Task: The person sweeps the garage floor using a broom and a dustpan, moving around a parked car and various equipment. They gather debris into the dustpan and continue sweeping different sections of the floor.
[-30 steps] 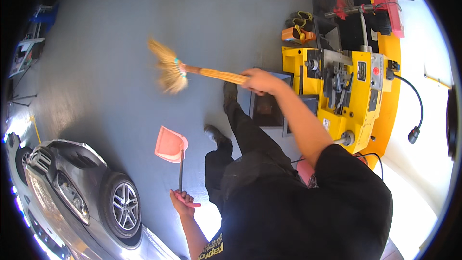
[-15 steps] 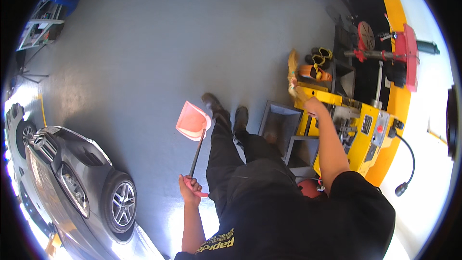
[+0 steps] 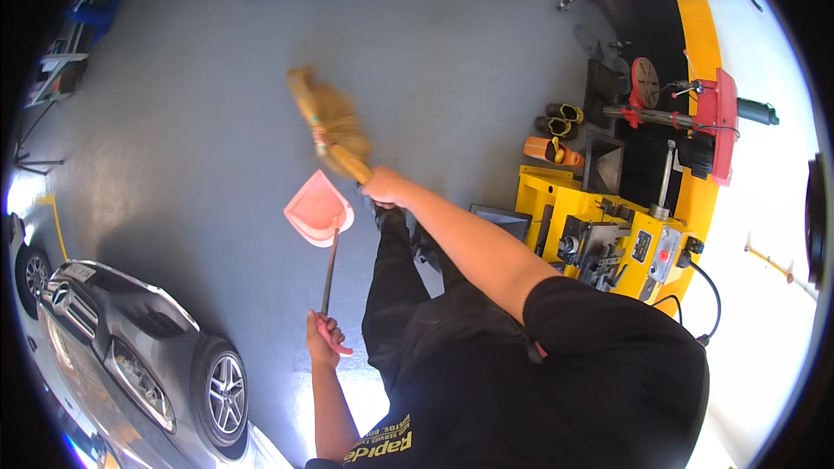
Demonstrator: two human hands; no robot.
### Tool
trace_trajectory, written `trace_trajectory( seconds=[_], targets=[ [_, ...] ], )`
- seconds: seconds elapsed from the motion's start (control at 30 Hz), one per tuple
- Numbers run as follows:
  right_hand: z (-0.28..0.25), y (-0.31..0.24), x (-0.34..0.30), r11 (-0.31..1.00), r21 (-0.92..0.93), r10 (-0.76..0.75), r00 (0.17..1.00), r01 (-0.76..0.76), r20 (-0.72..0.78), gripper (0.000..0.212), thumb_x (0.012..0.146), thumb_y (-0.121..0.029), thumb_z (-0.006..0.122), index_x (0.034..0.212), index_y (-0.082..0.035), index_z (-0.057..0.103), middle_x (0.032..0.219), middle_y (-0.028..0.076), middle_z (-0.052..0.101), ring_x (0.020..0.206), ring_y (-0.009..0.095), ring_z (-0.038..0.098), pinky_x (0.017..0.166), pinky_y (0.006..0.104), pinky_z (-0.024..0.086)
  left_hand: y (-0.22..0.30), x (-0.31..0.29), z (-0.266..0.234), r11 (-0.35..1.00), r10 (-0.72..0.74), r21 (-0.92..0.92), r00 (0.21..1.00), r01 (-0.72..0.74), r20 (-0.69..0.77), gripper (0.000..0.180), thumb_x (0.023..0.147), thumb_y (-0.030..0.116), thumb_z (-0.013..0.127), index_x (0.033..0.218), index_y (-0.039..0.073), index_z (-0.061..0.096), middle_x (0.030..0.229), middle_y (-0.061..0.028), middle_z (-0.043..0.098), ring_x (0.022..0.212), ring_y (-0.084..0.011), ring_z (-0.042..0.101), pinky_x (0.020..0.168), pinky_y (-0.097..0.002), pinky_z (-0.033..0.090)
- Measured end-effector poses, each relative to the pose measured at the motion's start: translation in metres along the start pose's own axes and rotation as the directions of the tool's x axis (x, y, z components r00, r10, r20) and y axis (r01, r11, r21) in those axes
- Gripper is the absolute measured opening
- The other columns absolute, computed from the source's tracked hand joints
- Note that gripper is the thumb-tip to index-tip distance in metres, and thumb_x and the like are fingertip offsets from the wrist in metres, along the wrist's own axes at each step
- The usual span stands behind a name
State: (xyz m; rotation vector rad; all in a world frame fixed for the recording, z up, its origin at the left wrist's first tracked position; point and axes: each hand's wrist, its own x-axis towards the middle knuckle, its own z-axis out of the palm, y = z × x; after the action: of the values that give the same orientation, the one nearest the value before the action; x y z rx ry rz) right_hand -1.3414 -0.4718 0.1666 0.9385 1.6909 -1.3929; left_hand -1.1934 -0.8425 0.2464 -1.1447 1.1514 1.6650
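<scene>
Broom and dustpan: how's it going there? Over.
Right hand gripping broom, blurred. Left hand holding dustpan by its handle. Car at left, yellow machine at right.

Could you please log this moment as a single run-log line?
left hand: gripping pink dustpan by its handle | right hand: gripping straw broom, bristles blurred | nearby: yellow machine at right, grey car at left
</scene>
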Motion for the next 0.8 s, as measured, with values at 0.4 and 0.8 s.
trace_trajectory(
  seconds=[0.4,0.8],
  targets=[
    [-0.231,0.033,-0.118,0.928,0.367,-0.094,0.994,0.070,0.049,0.039,0.092,-0.018,0.067,0.127,-0.005,0.059,0.069,-0.003,0.047,0.049,0.006,0.037,0.041,0.0248,0.029,0.040,0.021,0.037,0.995,0.003,0.097,0.998,0.004,-0.070,0.044,0.096,0.061,0.054,0.084,0.019,0.049,0.066,0.0021,0.045,0.045,-0.0119,0.035,0.047,-0.0290,0.032],
    [-0.517,0.175,-0.263,0.865,-0.308,-0.006,0.606,-0.395,-0.795,0.046,0.086,-0.020,0.063,0.129,-0.003,0.060,0.115,0.029,0.067,0.112,0.044,0.063,0.094,0.0491,0.051,0.011,0.007,0.205,0.990,0.029,0.140,0.990,-0.010,-0.136,0.044,0.097,0.061,0.050,0.086,0.018,0.049,0.067,0.0017,0.044,0.045,-0.0125,0.034,0.049,-0.0307,0.033]
  ],
)
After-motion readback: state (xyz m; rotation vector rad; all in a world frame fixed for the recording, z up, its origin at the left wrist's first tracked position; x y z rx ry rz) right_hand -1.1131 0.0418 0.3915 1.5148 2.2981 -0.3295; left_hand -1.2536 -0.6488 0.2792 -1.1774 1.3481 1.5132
